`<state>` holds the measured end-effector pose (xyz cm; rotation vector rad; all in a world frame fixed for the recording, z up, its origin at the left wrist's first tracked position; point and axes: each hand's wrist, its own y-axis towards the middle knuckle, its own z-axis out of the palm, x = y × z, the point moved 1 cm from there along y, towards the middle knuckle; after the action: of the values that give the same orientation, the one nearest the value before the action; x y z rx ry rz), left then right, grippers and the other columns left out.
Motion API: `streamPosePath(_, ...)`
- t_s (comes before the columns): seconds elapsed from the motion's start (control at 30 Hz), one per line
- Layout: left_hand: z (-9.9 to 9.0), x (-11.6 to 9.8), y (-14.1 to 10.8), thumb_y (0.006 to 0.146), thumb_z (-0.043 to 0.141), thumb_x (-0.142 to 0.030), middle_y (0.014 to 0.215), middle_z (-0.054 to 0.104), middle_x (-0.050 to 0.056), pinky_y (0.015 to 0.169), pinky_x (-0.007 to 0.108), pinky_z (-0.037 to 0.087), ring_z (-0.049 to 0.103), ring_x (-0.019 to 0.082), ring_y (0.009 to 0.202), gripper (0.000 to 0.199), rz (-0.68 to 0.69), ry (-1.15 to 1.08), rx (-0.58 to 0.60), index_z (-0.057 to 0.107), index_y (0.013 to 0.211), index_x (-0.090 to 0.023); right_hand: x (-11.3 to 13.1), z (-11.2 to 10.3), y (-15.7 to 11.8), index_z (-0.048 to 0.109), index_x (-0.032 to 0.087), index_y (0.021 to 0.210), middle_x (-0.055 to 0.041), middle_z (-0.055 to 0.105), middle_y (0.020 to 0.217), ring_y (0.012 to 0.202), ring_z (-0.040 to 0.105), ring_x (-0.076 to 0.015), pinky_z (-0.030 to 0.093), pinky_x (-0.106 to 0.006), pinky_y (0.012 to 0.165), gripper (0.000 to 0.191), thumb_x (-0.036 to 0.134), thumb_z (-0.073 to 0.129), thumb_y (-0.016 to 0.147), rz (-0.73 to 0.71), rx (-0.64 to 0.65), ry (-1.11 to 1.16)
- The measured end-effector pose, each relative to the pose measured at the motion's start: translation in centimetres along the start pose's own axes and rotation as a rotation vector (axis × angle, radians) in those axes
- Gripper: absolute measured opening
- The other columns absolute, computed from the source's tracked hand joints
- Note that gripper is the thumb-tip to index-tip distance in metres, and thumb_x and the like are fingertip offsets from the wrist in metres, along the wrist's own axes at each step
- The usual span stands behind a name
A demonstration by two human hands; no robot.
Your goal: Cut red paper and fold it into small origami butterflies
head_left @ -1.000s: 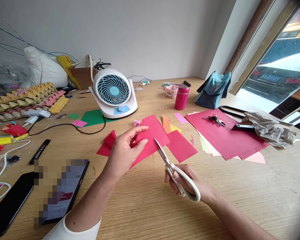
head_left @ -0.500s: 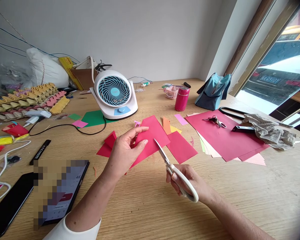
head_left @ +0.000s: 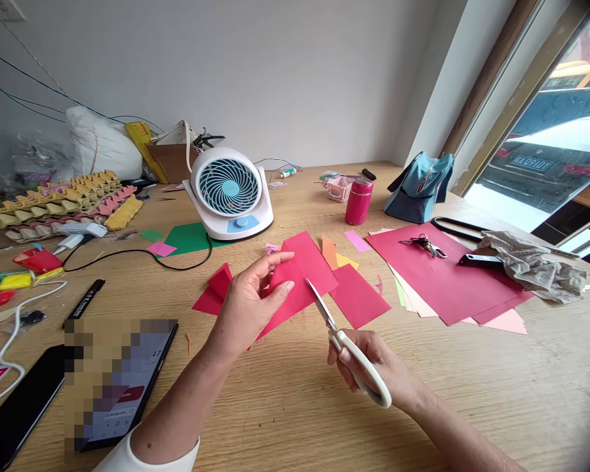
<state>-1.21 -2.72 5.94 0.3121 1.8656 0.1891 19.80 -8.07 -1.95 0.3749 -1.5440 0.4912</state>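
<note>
My left hand (head_left: 255,298) pinches a folded piece of red paper (head_left: 311,263) between thumb and fingers, holding it tilted above the wooden table. In my right hand (head_left: 368,360) is a pair of scissors (head_left: 361,367) with white handles, my fingers closed around them. The blades point up and left, and their tips lie at the lower part of the red paper. Whether the blades are on either side of the paper is hard to make out. Another red paper piece (head_left: 358,295) lies just to the right, and a folded red piece (head_left: 216,288) is left of my hand.
A white fan (head_left: 231,190) stands behind the papers. A pink flask (head_left: 358,202) and a blue bag (head_left: 419,187) are at the back right. Large red sheets (head_left: 432,282) with keys (head_left: 425,244) lie at right. Two phones (head_left: 22,400) and a black marker (head_left: 83,303) are at left.
The whole view has shifted slightly, with things sitting a little lower in the picture. Both hands keep their hold on the paper and scissors in nearly the same pose.
</note>
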Motion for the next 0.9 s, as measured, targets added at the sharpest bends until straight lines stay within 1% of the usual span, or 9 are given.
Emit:
streamPosePath(0.17,0.21,0.33,-0.3,0.085,0.066,-0.026,0.111,0.072,0.006,0.085,0.029,0.053,0.067,0.018,0.098,0.045,-0.012,0.003,0.032,0.062,0.13,-0.021,0.06,0.04,-0.05,0.056,0.016,0.079,0.0025,0.051,0.053,0.046,0.044,-0.0096,0.034,-0.024,0.048,0.056,0.072,0.057,0.084,-0.005,-0.014,0.015)
streamPosePath(0.3,0.41,0.4,-0.45,0.086,0.066,-0.027,0.113,0.071,0.006,0.087,0.029,0.053,0.067,0.018,0.098,0.044,-0.015,0.01,0.04,0.062,0.13,-0.022,0.19,0.03,-0.05,0.056,0.016,0.079,0.0025,0.051,0.053,0.047,0.044,-0.0096,0.034,-0.024,0.049,0.057,0.073,0.057,0.084,-0.009,-0.018,0.018)
streamPosePath(0.47,0.46,0.47,-0.45,0.085,0.066,-0.028,0.115,0.071,0.006,0.085,0.029,0.053,0.067,0.017,0.096,0.046,-0.024,0.006,0.041,0.061,0.131,-0.022,0.1,0.06,-0.02,0.057,0.016,0.079,0.0031,0.05,0.05,0.044,0.04,-0.009,0.031,-0.024,0.047,0.057,0.073,0.055,0.085,-0.016,-0.024,0.011)
streamPosePath(0.67,0.53,0.64,-0.4,0.085,0.066,-0.029,0.106,0.071,0.006,0.081,0.029,0.054,0.067,0.018,0.091,0.047,-0.033,0.013,0.039,0.061,0.131,-0.021,-0.24,0.02,0.03,0.057,0.016,0.078,0.0033,0.05,0.049,0.043,0.04,-0.0086,0.031,-0.024,0.046,0.057,0.072,0.054,0.086,-0.019,-0.029,0.01)
streamPosePath(0.9,0.53,0.73,-0.36,0.085,0.066,-0.029,0.105,0.071,0.005,0.082,0.031,0.053,0.066,0.019,0.09,0.047,-0.045,0.0,0.036,0.061,0.131,-0.023,-0.52,-0.03,-0.05,0.057,0.016,0.077,0.0038,0.049,0.048,0.041,0.039,-0.0084,0.031,-0.023,0.045,0.056,0.071,0.054,0.087,-0.022,-0.052,-0.024)
